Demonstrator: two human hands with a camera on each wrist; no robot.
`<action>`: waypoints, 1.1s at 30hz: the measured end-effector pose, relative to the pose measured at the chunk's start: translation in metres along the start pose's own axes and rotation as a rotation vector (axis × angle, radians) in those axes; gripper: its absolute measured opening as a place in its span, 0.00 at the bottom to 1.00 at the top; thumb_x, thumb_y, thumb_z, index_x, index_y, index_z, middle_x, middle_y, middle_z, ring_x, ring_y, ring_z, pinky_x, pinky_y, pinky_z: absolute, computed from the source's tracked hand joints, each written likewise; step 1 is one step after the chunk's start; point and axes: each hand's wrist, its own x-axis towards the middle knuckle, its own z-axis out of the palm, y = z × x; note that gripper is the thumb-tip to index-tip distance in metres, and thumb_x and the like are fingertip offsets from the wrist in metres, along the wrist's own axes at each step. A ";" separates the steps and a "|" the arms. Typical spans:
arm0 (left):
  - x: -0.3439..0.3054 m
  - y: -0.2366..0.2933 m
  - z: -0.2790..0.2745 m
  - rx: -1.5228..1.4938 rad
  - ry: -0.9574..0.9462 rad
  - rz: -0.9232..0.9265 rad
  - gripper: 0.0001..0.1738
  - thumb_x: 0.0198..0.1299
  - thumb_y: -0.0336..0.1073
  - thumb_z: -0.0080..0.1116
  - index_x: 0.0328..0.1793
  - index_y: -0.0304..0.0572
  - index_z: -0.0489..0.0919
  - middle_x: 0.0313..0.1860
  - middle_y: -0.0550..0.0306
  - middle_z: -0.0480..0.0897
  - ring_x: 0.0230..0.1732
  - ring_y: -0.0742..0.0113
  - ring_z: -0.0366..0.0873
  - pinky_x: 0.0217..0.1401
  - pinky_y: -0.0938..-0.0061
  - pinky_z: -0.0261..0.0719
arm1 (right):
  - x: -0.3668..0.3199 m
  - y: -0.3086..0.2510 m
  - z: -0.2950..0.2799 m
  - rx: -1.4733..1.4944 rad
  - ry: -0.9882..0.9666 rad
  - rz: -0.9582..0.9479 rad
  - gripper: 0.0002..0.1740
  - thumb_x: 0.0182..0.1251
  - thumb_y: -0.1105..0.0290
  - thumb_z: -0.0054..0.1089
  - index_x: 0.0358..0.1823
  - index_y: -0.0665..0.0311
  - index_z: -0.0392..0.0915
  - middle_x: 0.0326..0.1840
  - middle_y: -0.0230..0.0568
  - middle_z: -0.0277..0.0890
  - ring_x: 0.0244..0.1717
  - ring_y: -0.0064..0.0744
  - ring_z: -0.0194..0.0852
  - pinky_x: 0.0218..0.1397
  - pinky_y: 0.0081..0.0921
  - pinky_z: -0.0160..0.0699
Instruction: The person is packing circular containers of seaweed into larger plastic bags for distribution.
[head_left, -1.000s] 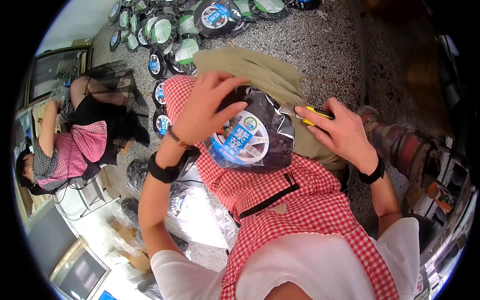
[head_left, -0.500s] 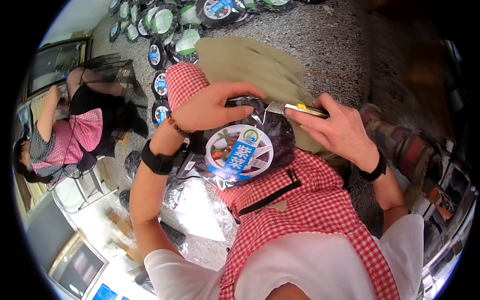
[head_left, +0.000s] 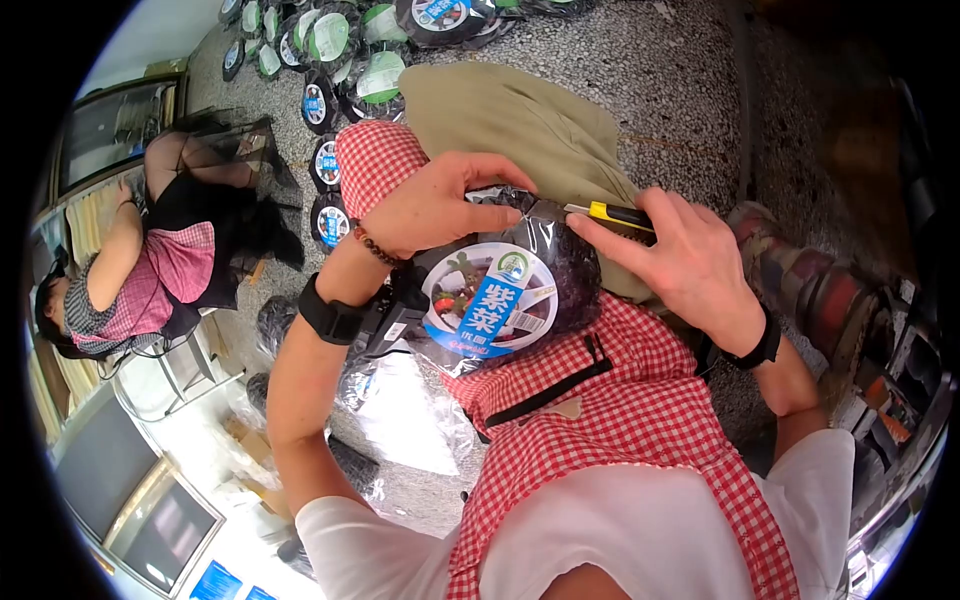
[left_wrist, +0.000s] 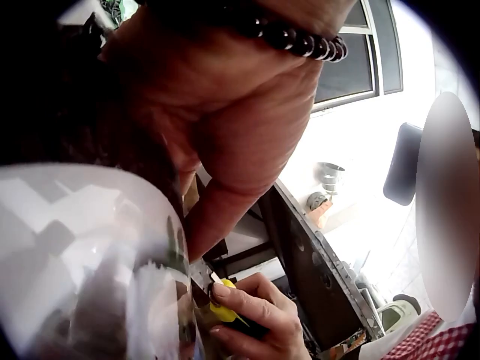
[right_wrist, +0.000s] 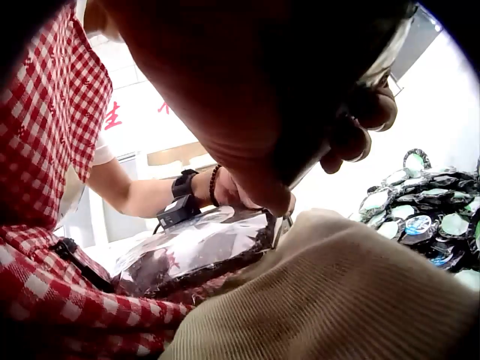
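Observation:
A round, dark pack of dried seaweed (head_left: 575, 270) in clear film, with a blue-and-white label, lies tilted on the person's lap over a red checked apron. My left hand (head_left: 440, 205) pinches its far edge, thumb on top of the film. The right hand (head_left: 700, 265) holds a utility knife (head_left: 620, 214) with a yellow and black handle. Its metal blade meets the film at the pack's far edge, close beside the left thumb. In the left wrist view the knife (left_wrist: 225, 311) shows below the left thumb. From the right wrist, the pack (right_wrist: 195, 251) appears edge-on.
Many similar packs (head_left: 380, 75) with green or blue labels lie on the speckled floor beyond the knees. Khaki cloth (head_left: 510, 120) covers the knee. Another person (head_left: 170, 260) sits at the left. Clear plastic (head_left: 410, 420) lies beside the lap.
The left hand has come down onto the pack's edge and now pinches it. The knife blade has moved left along the edge toward the left thumb. The pack's label has tipped up toward the camera.

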 end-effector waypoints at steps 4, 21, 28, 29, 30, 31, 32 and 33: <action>0.000 -0.001 0.000 0.020 -0.003 -0.004 0.16 0.54 0.25 0.58 0.51 0.36 0.75 0.45 0.64 0.77 0.43 0.81 0.72 0.44 0.86 0.71 | -0.001 -0.006 -0.003 -0.083 0.012 -0.013 0.31 0.51 0.70 0.50 0.61 0.37 0.70 0.33 0.37 0.61 0.32 0.32 0.68 0.32 0.24 0.73; 0.002 0.001 0.005 0.008 0.009 0.011 0.16 0.52 0.24 0.58 0.48 0.34 0.75 0.42 0.63 0.78 0.42 0.79 0.72 0.44 0.84 0.72 | -0.007 -0.010 -0.003 -0.128 -0.025 -0.013 0.31 0.50 0.68 0.51 0.60 0.40 0.70 0.34 0.37 0.62 0.33 0.30 0.67 0.31 0.22 0.70; 0.001 0.000 0.008 0.073 0.036 0.022 0.16 0.50 0.24 0.58 0.48 0.32 0.75 0.42 0.59 0.79 0.47 0.75 0.73 0.49 0.80 0.73 | -0.007 -0.019 -0.007 -0.161 -0.030 0.012 0.31 0.50 0.68 0.50 0.60 0.42 0.70 0.32 0.35 0.60 0.31 0.29 0.65 0.29 0.21 0.68; 0.002 -0.001 0.007 0.074 0.035 0.019 0.16 0.50 0.25 0.58 0.48 0.32 0.75 0.42 0.58 0.79 0.47 0.74 0.73 0.49 0.79 0.73 | -0.007 -0.019 -0.005 -0.186 -0.021 -0.001 0.31 0.50 0.68 0.49 0.60 0.42 0.71 0.31 0.35 0.60 0.31 0.29 0.65 0.29 0.21 0.67; 0.002 -0.002 0.007 0.075 0.034 0.019 0.16 0.50 0.25 0.58 0.48 0.32 0.75 0.42 0.58 0.79 0.47 0.74 0.73 0.49 0.79 0.73 | -0.007 -0.019 -0.004 -0.211 -0.011 -0.015 0.30 0.50 0.68 0.49 0.60 0.42 0.71 0.31 0.35 0.60 0.30 0.28 0.65 0.28 0.20 0.66; 0.002 -0.003 0.007 0.088 0.048 0.056 0.16 0.50 0.25 0.58 0.48 0.32 0.75 0.42 0.58 0.79 0.46 0.74 0.74 0.49 0.79 0.73 | -0.007 -0.018 -0.002 -0.210 -0.011 -0.013 0.30 0.50 0.68 0.49 0.60 0.42 0.71 0.31 0.35 0.60 0.30 0.28 0.65 0.28 0.20 0.66; 0.002 -0.004 0.007 0.102 0.063 0.094 0.16 0.50 0.25 0.58 0.48 0.32 0.75 0.41 0.58 0.79 0.45 0.74 0.74 0.48 0.79 0.73 | -0.006 -0.017 -0.001 -0.197 0.009 -0.016 0.30 0.50 0.68 0.49 0.60 0.42 0.71 0.31 0.35 0.60 0.30 0.28 0.64 0.28 0.20 0.66; 0.001 -0.004 0.006 0.102 0.061 0.092 0.16 0.50 0.25 0.58 0.48 0.32 0.75 0.41 0.58 0.79 0.45 0.74 0.74 0.48 0.79 0.73 | -0.006 -0.017 0.001 -0.184 0.028 -0.019 0.30 0.50 0.69 0.49 0.60 0.42 0.71 0.31 0.34 0.60 0.30 0.28 0.64 0.28 0.20 0.66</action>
